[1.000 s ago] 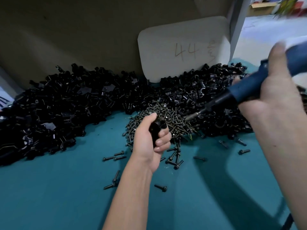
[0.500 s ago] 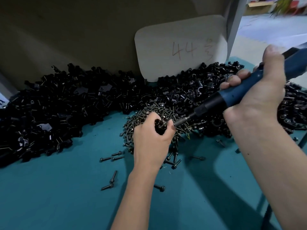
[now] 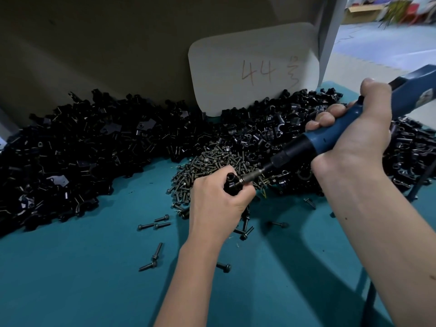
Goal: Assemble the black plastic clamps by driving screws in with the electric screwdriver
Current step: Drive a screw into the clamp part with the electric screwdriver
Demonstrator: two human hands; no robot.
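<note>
My left hand (image 3: 218, 204) grips a small black plastic clamp (image 3: 232, 184) just in front of the screw heap. My right hand (image 3: 354, 140) holds the blue electric screwdriver (image 3: 330, 138) slanting down to the left. Its metal bit (image 3: 250, 177) meets the clamp at a screw on the clamp's right side. A heap of dark screws (image 3: 207, 166) lies behind my left hand. Black clamp parts (image 3: 82, 149) are piled in a long band across the back of the teal table (image 3: 70, 279).
Loose screws (image 3: 154, 225) are scattered on the teal surface around my left wrist. A white card marked "44" (image 3: 254, 69) leans against the brown back wall. A grey post (image 3: 330, 36) stands at the right. The screwdriver's cable (image 3: 370, 308) hangs at lower right.
The screwdriver came down and left from its raised position, and its bit now sits against the clamp. My left hand turned the clamp toward the bit and stays in place.
</note>
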